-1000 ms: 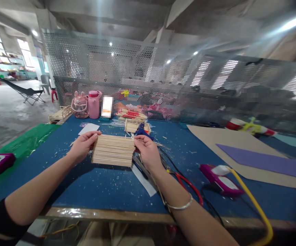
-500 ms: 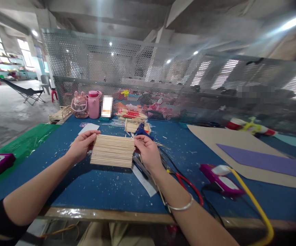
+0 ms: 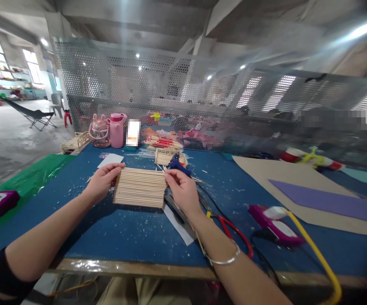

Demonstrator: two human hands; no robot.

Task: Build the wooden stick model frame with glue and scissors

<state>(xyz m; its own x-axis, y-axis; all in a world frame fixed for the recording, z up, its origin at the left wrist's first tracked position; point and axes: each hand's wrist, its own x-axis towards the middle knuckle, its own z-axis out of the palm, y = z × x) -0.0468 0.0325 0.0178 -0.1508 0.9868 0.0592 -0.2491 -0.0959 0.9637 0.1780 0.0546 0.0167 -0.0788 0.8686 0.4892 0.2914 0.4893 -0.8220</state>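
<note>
A panel of thin wooden sticks (image 3: 140,187), laid side by side in rows, is held up above the blue tabletop (image 3: 116,237). My left hand (image 3: 102,181) pinches its upper left corner between thumb and fingers. At the upper right corner, my right hand (image 3: 182,189) is closed on the panel's edge. Just behind the right hand lies a blue glue gun (image 3: 179,164). Beneath the right wrist are a white paper strip (image 3: 179,224) and a dark, long tool, partly covered. Red-handled pliers (image 3: 234,231) lie to the right of the forearm.
Behind stand a small stick-built frame (image 3: 162,156), a bundle of red-tipped sticks (image 3: 162,142), a pink flask (image 3: 117,130) and a clear bottle (image 3: 100,132). Rightward are a purple sheet (image 3: 326,199) on beige board and a magenta device (image 3: 275,225) with a yellow cable. A perforated screen (image 3: 170,84) rises behind.
The panel stays in both hands with only a slight shift. My right hand has turned a little at the corner, its fingers bunched nearer the panel's edge.
</note>
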